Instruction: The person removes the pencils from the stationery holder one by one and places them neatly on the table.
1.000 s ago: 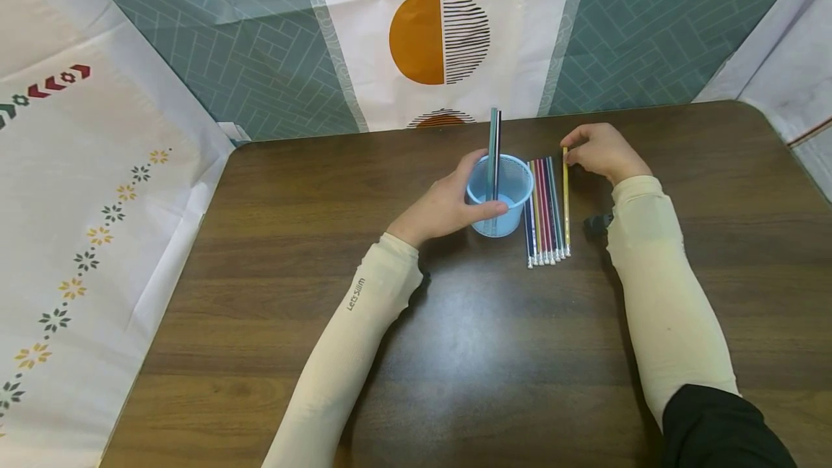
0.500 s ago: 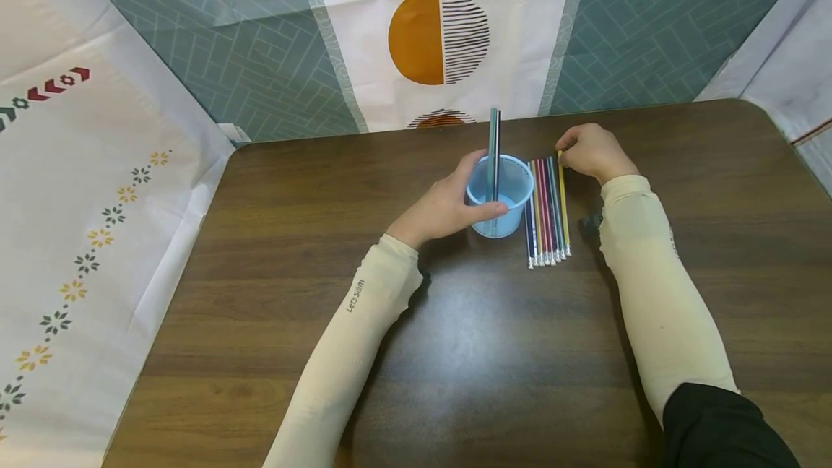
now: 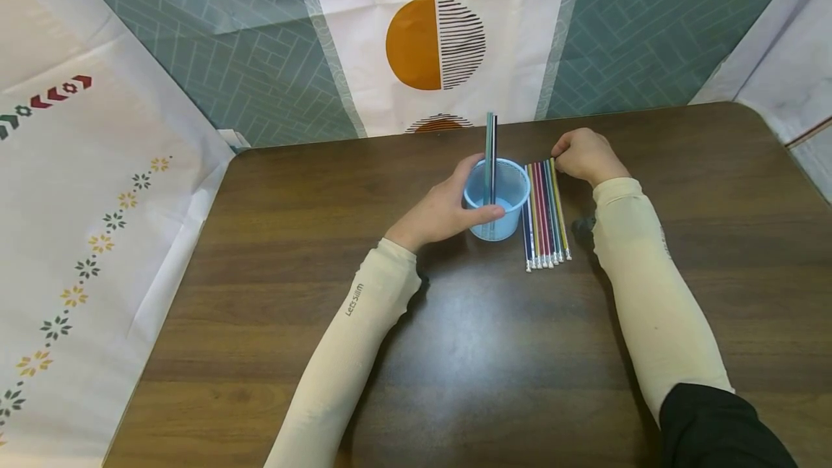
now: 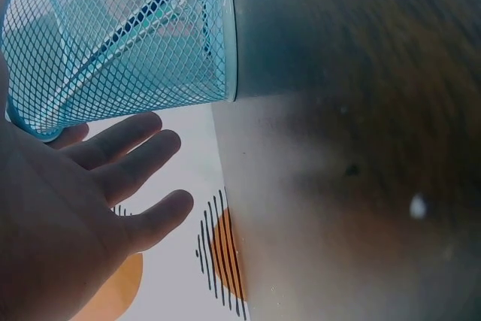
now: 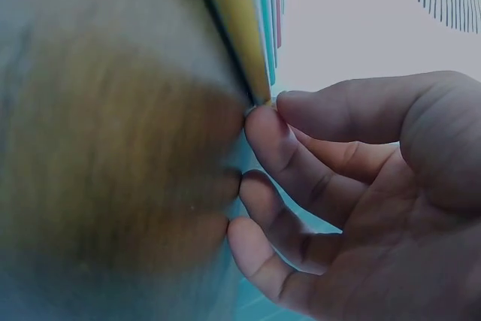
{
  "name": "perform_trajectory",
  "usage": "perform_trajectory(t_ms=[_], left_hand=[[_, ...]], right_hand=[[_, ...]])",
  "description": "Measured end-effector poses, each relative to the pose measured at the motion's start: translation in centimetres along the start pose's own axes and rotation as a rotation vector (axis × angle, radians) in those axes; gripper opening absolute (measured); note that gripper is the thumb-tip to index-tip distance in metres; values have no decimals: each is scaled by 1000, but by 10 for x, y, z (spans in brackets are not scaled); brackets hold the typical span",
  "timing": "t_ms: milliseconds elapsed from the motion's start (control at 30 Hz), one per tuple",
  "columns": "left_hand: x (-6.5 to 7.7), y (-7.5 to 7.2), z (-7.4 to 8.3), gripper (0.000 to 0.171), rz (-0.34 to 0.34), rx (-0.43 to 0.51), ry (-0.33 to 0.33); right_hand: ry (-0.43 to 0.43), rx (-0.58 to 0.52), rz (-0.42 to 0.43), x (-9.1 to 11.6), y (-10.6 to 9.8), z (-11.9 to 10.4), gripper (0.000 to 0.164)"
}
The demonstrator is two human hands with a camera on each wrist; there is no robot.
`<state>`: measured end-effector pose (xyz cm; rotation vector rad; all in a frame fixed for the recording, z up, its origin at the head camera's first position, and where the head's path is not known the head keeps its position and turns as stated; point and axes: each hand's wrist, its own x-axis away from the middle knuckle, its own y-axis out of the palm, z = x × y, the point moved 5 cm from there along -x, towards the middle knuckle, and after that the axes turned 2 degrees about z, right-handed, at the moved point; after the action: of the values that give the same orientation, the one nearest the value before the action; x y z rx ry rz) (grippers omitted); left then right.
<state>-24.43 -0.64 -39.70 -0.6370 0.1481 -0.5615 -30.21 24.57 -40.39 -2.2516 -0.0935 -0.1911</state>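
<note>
A light blue mesh pencil cup [image 3: 517, 197] stands upright on the table, holding a few upright pencils [image 3: 490, 137]. My left hand [image 3: 445, 206] holds it from the left, thumb across the front and fingers behind; in the left wrist view several fingers spread loosely beside the mesh [image 4: 143, 50]. Right of the cup, several pencils [image 3: 542, 215] lie side by side, eraser ends toward me. My right hand [image 3: 588, 154] pinches the far tip of the yellow pencil [image 3: 559, 209] at the row's right end. The right wrist view has thumb and forefinger at that pencil's tip [image 5: 244, 28].
The brown wooden table [image 3: 273, 237] ends at the far side just beyond the right hand. A teal and white patterned cloth [image 3: 260, 71] hangs behind it. White cloth [image 3: 97, 251] with flower motifs lies along the left side. A small dark object [image 3: 583, 230] shows beside the right wrist.
My right hand has moved left, bringing the yellow pencil's far end up to the other pencils. The left hand and the cup have stayed in place. The head view has shifted slightly.
</note>
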Motion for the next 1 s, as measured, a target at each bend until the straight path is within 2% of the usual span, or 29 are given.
perform_trajectory(t_ms=[167, 300, 400, 500, 700, 833, 1000], left_hand=[[0, 0, 0, 96, -4, 9, -7], [1, 0, 0, 96, -4, 13, -8], [1, 0, 0, 96, -5, 13, -3], [0, -1, 0, 96, -5, 16, 6], [0, -2, 2, 96, -6, 20, 26], [0, -2, 2, 95, -6, 22, 28], [1, -2, 4, 94, -16, 28, 33]], right_hand=[[-2, 4, -2, 1, -1, -2, 31], [-28, -15, 33, 2, -5, -5, 31], [-72, -89, 77, 5, -10, -13, 31], [-129, -212, 105, 9, -13, -28, 34], [-271, -421, 100, 23, -16, -62, 37], [-327, -478, 97, 31, -11, -79, 39], [-359, -500, 118, 33, -4, -89, 44]])
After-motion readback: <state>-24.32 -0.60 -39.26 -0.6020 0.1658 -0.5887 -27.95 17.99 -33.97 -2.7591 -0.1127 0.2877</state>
